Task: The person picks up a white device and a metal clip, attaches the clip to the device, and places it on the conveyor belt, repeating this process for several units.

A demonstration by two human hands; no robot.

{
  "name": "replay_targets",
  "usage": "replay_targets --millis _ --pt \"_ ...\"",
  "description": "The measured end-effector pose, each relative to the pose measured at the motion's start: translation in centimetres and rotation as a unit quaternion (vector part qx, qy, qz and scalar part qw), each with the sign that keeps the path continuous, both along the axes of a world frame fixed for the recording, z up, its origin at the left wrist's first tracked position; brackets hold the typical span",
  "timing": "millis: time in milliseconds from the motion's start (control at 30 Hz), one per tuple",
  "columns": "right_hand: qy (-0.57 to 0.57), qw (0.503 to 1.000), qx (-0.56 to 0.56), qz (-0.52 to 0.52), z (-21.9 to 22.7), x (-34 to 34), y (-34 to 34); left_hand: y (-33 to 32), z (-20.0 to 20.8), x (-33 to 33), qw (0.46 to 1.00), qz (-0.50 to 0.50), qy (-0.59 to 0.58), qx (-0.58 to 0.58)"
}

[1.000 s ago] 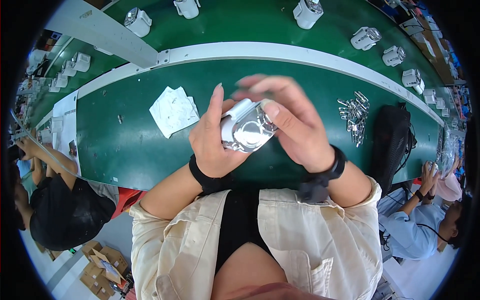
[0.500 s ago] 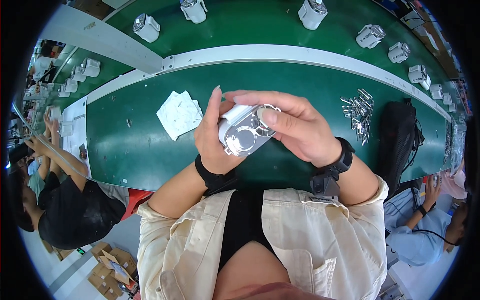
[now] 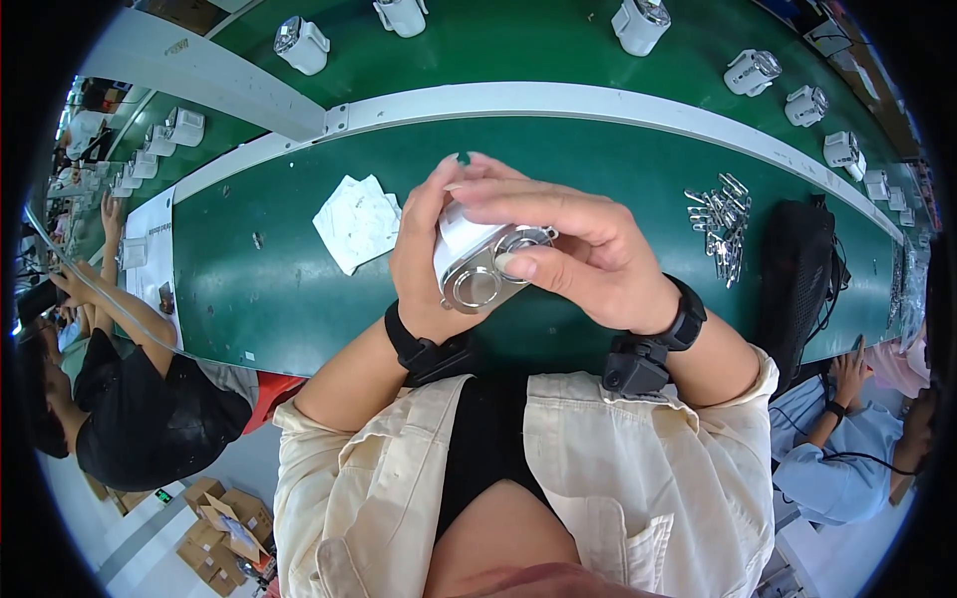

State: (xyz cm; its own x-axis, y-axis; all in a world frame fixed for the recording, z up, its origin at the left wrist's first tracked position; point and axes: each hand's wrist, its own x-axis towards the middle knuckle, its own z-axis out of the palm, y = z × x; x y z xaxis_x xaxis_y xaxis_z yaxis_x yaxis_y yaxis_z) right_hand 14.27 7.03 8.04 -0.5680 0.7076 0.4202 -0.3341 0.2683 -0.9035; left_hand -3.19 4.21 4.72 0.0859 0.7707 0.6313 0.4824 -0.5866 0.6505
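Above the table, in front of my chest, both hands hold a small white device [image 3: 472, 285] with a shiny silver face and two round, lens-like rings. My left hand [image 3: 422, 269] wraps round its left side. My right hand [image 3: 588, 254] has its thumb pressed on the right-hand ring, while its fingers reach over the white top of the housing. A small metal loop sticks out at the device's right edge. The fingertips behind the housing are partly hidden.
White cloths or papers [image 3: 357, 224] lie left of my hands. To the right are a heap of metal clips [image 3: 722, 224] and a black bag [image 3: 795, 274]. Beyond a white rail [image 3: 558, 102], similar white devices [image 3: 641, 27] stand on a green belt. People sit at both sides.
The device has tilted in my hands, showing more of its white top. My right thumb has slid slightly left and down. Devices on the belt have shifted a little right.
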Motion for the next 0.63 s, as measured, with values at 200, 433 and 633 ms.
replay_targets --millis 200,433,633 --pt "-0.083 0.983 0.159 -0.05 0.4 -1.2 -0.3 0.2 -0.9 -0.6 0.999 0.008 -0.022 0.022" --pt "-0.05 0.996 -0.003 -0.073 -1.7 -2.7 -1.2 -0.2 -1.1 -0.8 0.999 0.037 -0.032 -0.002" --pt "0.011 0.97 -0.241 -0.036 -2.1 -3.8 -1.3 -0.1 -1.6 -0.8 0.997 0.052 -0.031 -0.038"
